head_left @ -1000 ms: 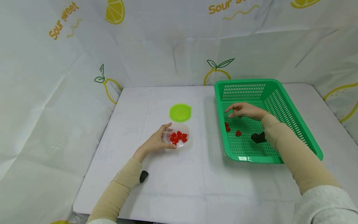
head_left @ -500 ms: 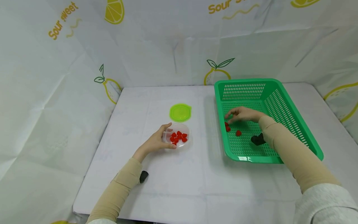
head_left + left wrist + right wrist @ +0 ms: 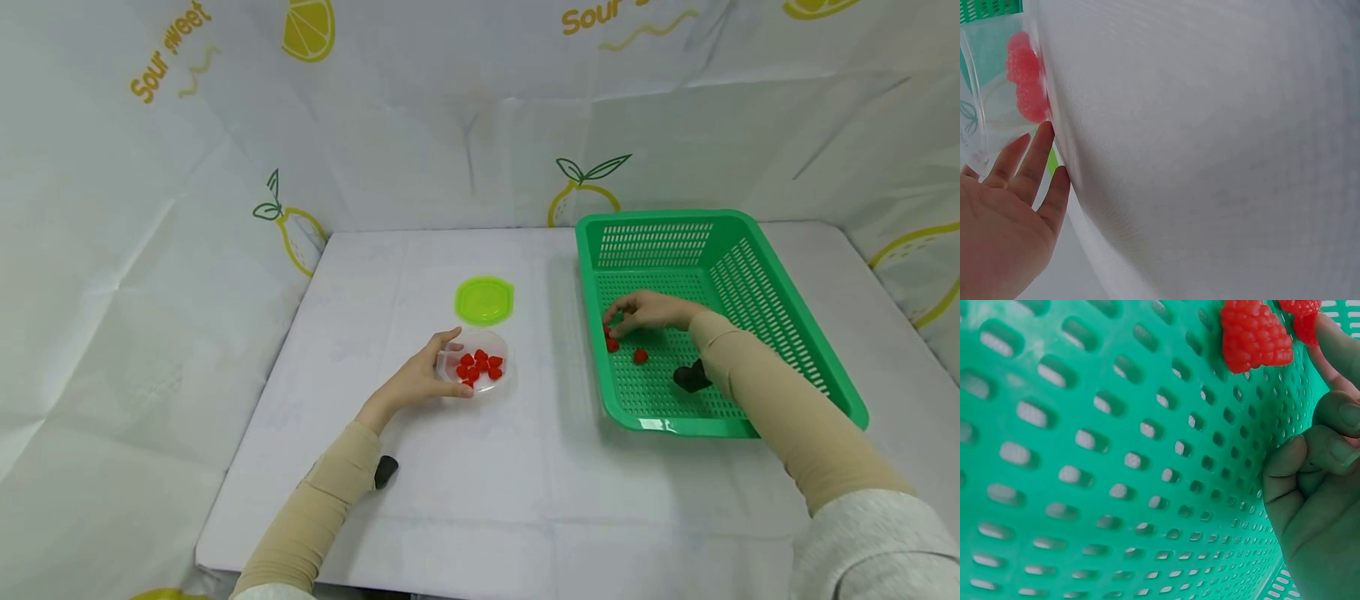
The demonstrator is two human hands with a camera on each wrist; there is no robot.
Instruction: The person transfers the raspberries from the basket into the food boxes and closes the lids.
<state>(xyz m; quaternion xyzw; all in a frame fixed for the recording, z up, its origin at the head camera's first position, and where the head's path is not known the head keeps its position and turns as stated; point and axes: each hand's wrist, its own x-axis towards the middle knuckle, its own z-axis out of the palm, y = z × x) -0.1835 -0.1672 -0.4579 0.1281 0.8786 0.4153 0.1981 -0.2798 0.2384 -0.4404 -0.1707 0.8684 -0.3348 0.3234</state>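
Observation:
My left hand (image 3: 420,375) holds a small clear plastic container (image 3: 487,340) on the table, thumb on the near side and fingers round the far side. Several red toy raspberries (image 3: 481,365) lie inside; the left wrist view shows them through the wall. Over at the right, my right hand (image 3: 651,310) reaches down into a green plastic basket (image 3: 660,218). Its thumb and index finger pinch a raspberry (image 3: 1305,330) beside the basket's left wall, the other fingers curled in. Another raspberry (image 3: 612,345) sits right by the fingertips, and a single one (image 3: 640,356) lies nearer the middle.
A lime-green lid (image 3: 484,301) lies flat just behind the container. The basket's raised sides surround the right hand. Behind the white-covered table (image 3: 465,500) hangs a lemon-print sheet (image 3: 450,142). Each wrist carries a black camera (image 3: 386,472).
The right hand has lowered toward the raspberries by the basket's left wall, and its thumb and index finger have closed in on one. The left hand and container stay in place.

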